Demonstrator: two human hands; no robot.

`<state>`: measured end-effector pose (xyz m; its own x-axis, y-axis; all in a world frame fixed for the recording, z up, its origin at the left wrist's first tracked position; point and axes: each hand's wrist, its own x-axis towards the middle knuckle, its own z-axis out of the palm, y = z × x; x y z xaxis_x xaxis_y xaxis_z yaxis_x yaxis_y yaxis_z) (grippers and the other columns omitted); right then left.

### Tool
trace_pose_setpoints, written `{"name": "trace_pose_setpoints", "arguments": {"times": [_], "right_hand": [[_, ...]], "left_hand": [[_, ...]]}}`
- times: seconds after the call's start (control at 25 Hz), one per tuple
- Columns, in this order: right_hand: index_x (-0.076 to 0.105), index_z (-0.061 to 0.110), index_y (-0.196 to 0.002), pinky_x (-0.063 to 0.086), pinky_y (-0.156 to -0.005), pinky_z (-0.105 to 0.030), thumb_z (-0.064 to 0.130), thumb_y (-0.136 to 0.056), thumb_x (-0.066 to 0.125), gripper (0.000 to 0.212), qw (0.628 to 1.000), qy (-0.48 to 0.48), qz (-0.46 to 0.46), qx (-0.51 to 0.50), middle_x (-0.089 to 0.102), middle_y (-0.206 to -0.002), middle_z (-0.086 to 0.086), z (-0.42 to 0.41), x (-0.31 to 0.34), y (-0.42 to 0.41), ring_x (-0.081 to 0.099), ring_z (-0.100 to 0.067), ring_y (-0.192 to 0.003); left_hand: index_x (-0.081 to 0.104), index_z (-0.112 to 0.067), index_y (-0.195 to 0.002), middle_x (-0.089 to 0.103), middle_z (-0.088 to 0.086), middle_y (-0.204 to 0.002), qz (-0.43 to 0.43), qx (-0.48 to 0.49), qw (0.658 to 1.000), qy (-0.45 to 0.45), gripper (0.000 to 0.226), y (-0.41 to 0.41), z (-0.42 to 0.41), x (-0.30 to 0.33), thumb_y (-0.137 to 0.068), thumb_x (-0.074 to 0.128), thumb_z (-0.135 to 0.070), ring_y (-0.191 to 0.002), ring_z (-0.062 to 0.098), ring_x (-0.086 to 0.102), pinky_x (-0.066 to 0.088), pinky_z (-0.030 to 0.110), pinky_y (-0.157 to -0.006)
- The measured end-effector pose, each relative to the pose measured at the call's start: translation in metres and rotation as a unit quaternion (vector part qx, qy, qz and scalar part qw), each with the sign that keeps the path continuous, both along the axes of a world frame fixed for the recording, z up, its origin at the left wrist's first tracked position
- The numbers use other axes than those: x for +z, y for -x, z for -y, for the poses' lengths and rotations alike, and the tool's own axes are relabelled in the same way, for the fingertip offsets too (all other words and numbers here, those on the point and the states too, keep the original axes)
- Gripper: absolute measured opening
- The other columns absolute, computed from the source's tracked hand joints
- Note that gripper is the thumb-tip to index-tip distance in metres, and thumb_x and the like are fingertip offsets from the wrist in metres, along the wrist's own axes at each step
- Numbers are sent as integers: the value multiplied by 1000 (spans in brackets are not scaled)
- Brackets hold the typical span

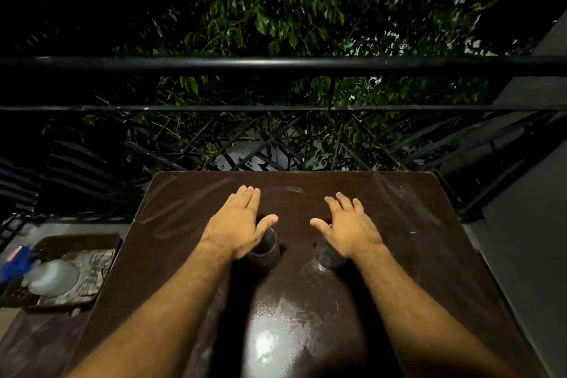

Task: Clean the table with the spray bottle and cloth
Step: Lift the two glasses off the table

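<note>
A dark brown table fills the lower middle of the head view, with pale streaks and a bright glare near me. My left hand and my right hand hover flat above its middle, fingers straight, holding nothing. Under the left hand stands a dark cup; under the right hand stands a clear glass. The spray bottle, clear with a blue head, lies on a patterned cloth on a lower surface at the left.
A dark tray on the low surface left of the table holds the cloth and bottle. A black metal railing runs behind the table, with leafy branches beyond. A grey wall stands at the right.
</note>
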<state>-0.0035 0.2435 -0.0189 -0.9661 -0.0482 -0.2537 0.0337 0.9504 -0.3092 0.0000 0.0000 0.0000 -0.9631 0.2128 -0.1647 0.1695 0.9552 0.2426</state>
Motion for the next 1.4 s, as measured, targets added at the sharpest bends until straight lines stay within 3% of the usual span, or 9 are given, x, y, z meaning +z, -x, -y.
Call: {"name": "trace_pose_setpoints", "arguments": {"times": [0.32, 0.52, 0.72, 0.96, 1.08, 1.28, 1.4], "right_hand": [[20, 31, -151, 39, -105, -49, 64, -86, 53, 80, 998, -12, 55, -3, 14, -160, 0, -10, -46, -11, 26, -35, -140], [25, 35, -146, 44, -99, -44, 40, -85, 69, 75, 993, 94, 45, -57, 19, -152, 0, -5, -65, -19, 47, -34, -117], [30, 40, -139, 43, -99, -41, 31, -85, 72, 69, 987, 138, 36, -80, 20, -145, 4, -4, -69, -20, 44, -27, -112], [35, 45, -132, 41, -102, -38, 24, -84, 73, 65, 980, 157, 16, -119, 16, -146, 8, 4, -74, -22, 41, -24, -115], [36, 48, -133, 39, -108, -41, 24, -83, 75, 68, 974, 178, 3, -138, 12, -149, 8, 5, -75, -25, 40, -26, -127], [30, 53, -140, 42, -107, -39, 30, -79, 77, 80, 968, 191, -25, -162, 22, -139, 6, 9, -78, -30, 47, -22, -120], [22, 55, -143, 42, -106, -37, 27, -74, 81, 95, 961, 214, -32, -173, 23, -144, 7, 8, -79, -32, 46, -20, -124]], "left_hand": [[9, -8, -160, 8, 8, -169, 42, 7, 999, 20, 89, -3, -15, -47, -96, 24, -68, -156, 19, -1, 4, 35, -127], [6, -14, -161, 5, 4, -169, 75, 9, 997, 28, 90, -13, -22, -60, -95, 33, -68, -156, 21, -1, 4, 41, -127], [6, -31, -160, -7, -10, -169, 142, 73, 987, -25, 94, -14, -28, -68, -90, 66, -47, -155, 30, -3, 26, 50, -122], [17, -35, -158, 4, -12, -168, 137, 70, 988, -33, 97, -3, -21, -71, -81, 78, -44, -143, 33, 32, 42, 48, -113], [23, -38, -157, 14, -13, -167, 110, 77, 990, -47, 101, -4, -19, -72, -75, 81, -47, -138, 28, 41, 43, 44, -112], [24, -49, -154, 21, -1, -164, 117, 108, 982, -105, 101, -10, -17, -75, -71, 83, -53, -143, 30, 37, 38, 46, -114], [25, -53, -152, 19, -1, -163, 133, 124, 976, -123, 101, -10, -17, -76, -69, 83, -55, -141, 34, 39, 41, 48, -112]]}}
